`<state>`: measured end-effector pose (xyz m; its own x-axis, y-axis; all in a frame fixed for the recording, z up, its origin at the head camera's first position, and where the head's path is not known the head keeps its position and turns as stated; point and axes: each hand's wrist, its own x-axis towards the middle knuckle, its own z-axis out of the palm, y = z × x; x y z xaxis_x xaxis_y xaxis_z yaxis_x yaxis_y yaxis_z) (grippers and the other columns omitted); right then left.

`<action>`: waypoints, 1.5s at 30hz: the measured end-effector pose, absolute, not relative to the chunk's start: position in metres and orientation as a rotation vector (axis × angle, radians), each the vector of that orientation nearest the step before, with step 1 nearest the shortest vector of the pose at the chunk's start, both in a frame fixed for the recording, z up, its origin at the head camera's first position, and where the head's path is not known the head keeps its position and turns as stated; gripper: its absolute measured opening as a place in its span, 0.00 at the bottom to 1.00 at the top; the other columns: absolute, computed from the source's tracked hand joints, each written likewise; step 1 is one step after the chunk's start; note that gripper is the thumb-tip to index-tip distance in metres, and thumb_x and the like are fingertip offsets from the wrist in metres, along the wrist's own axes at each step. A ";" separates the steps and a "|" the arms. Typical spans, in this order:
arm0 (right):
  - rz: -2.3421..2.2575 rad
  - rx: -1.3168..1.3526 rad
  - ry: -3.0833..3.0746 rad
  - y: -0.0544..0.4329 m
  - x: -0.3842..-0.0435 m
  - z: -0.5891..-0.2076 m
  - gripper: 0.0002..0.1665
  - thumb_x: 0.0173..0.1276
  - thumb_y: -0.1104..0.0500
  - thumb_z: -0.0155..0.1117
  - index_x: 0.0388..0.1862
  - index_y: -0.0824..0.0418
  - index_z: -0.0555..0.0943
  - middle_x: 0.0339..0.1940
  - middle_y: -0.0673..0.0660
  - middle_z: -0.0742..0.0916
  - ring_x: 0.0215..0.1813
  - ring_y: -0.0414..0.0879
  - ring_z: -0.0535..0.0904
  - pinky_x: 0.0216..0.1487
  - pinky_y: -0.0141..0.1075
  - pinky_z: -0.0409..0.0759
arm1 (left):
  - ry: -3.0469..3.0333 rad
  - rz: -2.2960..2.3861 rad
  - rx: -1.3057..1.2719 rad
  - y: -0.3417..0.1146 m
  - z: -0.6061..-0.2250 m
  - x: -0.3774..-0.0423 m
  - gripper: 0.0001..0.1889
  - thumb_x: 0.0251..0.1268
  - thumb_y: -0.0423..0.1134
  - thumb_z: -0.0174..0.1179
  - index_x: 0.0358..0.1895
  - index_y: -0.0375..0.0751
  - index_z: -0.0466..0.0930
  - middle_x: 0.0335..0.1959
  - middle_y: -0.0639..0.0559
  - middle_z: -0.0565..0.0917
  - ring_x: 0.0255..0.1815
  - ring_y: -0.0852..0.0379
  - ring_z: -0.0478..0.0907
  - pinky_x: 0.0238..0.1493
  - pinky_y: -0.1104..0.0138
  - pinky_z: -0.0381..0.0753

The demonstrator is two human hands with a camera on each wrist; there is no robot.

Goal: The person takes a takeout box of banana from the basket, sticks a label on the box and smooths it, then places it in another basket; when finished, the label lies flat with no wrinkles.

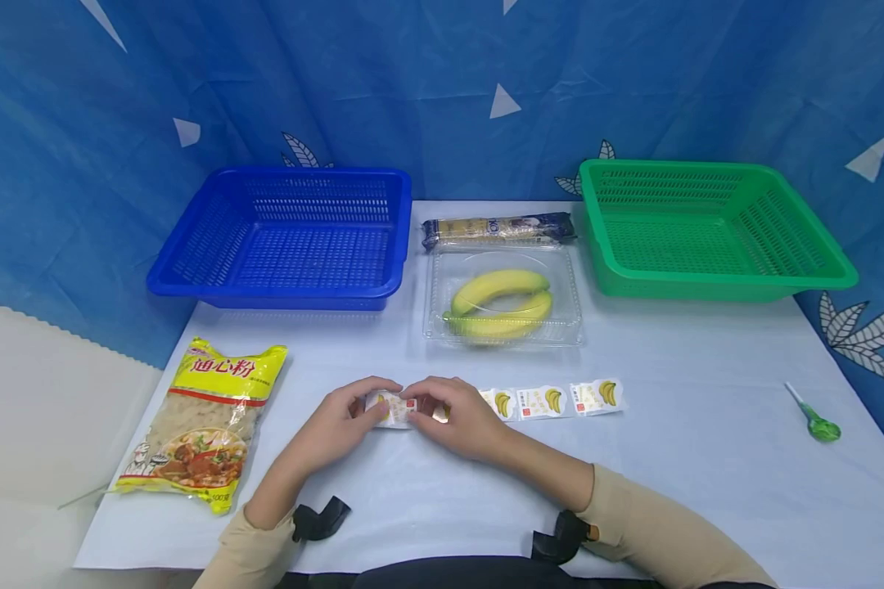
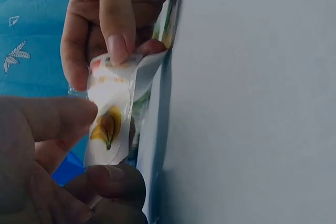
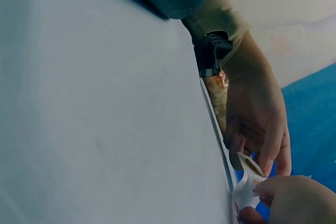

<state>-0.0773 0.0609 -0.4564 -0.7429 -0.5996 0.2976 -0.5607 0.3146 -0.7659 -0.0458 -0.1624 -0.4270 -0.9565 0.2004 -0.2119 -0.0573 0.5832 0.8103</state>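
A strip of white banana stickers (image 1: 543,402) lies across the table, and its left end is raised between both hands. My left hand (image 1: 342,421) pinches the end sticker (image 2: 113,121) by its edge, thumb and fingers on either side. Just beside it, my right hand (image 1: 460,419) pinches the same sticker at its other edge. In the left wrist view, the sticker's printed banana faces the camera, and the backing bends away under the right thumb (image 2: 118,48). The right hand covers part of the strip in the head view.
Two bananas (image 1: 501,290) sit in a clear plastic box (image 1: 570,331), with a packet of noodles (image 1: 497,229) behind. A blue basket (image 1: 276,290) stands back left, a green basket (image 1: 722,282) back right. A yellow bag of macaroni (image 1: 206,425) lies left, a green-wrapped lollipop (image 1: 823,427) right.
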 end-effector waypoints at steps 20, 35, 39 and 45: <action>-1.700 -1.147 2.358 0.059 -0.076 -0.459 0.10 0.67 0.62 0.67 0.47 0.56 0.85 0.27 0.49 0.82 0.29 0.36 0.75 0.31 0.28 0.78 | 2.473 1.378 0.062 -0.165 -0.425 -0.046 0.10 0.57 0.48 0.72 0.42 0.53 0.87 0.16 0.56 0.70 0.17 0.62 0.64 0.18 0.72 0.62; -1.703 -0.911 2.277 0.063 -0.068 -0.448 0.12 0.66 0.60 0.69 0.49 0.53 0.84 0.26 0.48 0.81 0.27 0.36 0.74 0.28 0.29 0.76 | 2.508 1.314 0.157 -0.175 -0.421 -0.044 0.15 0.57 0.53 0.71 0.43 0.51 0.87 0.15 0.57 0.70 0.15 0.63 0.62 0.18 0.72 0.60; -1.707 -0.833 2.257 0.065 -0.065 -0.445 0.13 0.66 0.60 0.69 0.49 0.52 0.84 0.26 0.48 0.81 0.28 0.37 0.75 0.29 0.29 0.75 | 2.516 1.298 0.158 -0.177 -0.419 -0.044 0.16 0.58 0.54 0.70 0.44 0.50 0.87 0.15 0.57 0.71 0.15 0.63 0.62 0.18 0.72 0.60; -1.676 -0.794 2.243 0.072 -0.063 -0.435 0.13 0.66 0.60 0.69 0.50 0.51 0.84 0.27 0.47 0.81 0.30 0.38 0.75 0.32 0.29 0.76 | 2.567 1.227 0.191 -0.180 -0.421 -0.044 0.14 0.62 0.57 0.67 0.43 0.54 0.87 0.21 0.57 0.75 0.20 0.61 0.66 0.21 0.70 0.65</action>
